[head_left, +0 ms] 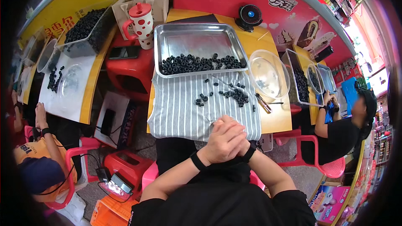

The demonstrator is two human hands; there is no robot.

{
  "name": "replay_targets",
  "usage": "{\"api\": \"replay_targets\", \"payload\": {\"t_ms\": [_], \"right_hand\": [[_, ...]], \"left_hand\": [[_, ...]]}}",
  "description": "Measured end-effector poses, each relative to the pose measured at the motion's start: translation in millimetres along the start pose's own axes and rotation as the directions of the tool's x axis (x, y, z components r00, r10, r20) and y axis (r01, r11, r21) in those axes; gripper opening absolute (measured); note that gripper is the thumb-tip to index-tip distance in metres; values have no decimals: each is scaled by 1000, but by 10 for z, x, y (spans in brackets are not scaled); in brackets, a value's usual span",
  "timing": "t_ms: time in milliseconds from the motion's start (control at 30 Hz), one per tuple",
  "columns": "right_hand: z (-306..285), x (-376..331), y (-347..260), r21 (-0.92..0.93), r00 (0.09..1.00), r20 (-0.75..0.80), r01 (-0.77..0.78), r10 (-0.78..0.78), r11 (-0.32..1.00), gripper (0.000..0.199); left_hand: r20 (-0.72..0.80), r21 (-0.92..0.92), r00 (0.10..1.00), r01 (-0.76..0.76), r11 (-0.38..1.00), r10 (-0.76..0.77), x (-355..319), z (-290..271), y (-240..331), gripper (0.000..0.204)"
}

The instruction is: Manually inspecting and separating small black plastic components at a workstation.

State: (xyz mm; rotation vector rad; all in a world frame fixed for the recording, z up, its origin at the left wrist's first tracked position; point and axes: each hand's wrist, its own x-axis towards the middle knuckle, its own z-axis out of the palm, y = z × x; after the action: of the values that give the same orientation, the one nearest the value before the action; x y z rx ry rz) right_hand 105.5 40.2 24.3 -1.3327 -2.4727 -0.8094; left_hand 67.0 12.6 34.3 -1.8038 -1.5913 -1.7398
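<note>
Rings: small black rings [234, 95] lie scattered on a striped cloth [184, 113], the thickest clump toward its right side; none is in either hand.
Tray: a steel tray [197, 39] sits just behind the cloth, with a band of the same black rings along its near edge.
Table: a yellow table [276, 119] bears the cloth, the tray and a clear plastic bowl [268, 73] to the right of the tray; a slim pen-like tool [264, 103] lies by the bowl.
Left hand: the left hand [222, 142] is folded over the right, fingers wrapped round it, at the near edge of the cloth; it holds only the other hand. A black band circles the wrist.
Right hand: the right hand [242, 145] is mostly covered by the left, clasped with it, also with a black wristband; whether anything sits inside the clasp cannot be told.
Rings to hands: the nearest loose rings lie well ahead of the clasped hands, up the cloth.
Room: a red stool [125, 65] with a phone [124, 52] and a dotted mug [141, 19] stands to the left; a small fan [250, 16] is at the table's far end; other people sit at tables on both sides.
</note>
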Motion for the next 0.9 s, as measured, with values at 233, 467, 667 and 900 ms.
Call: {"api": "replay_targets", "payload": {"t_ms": [233,467,667,900], "right_hand": [[498,135,616,987,983,29,1,-182,159,4],[439,190,718,471,744,561,-648,-364,-598,12],[329,166,799,342,771,504,-592,-389,-730,19],[367,63,758,366,802,469,-558,-370,-745,17]], "left_hand": [[-152,-139,843,498,856,-516,-103,-342,-290,20],[154,-416,746,643,643,-647,-83,-208,-268,25],[187,-350,804,591,726,-564,6,-96,-171,21],[100,-249,853,520,817,-512,25,-111,-135,16]]}}
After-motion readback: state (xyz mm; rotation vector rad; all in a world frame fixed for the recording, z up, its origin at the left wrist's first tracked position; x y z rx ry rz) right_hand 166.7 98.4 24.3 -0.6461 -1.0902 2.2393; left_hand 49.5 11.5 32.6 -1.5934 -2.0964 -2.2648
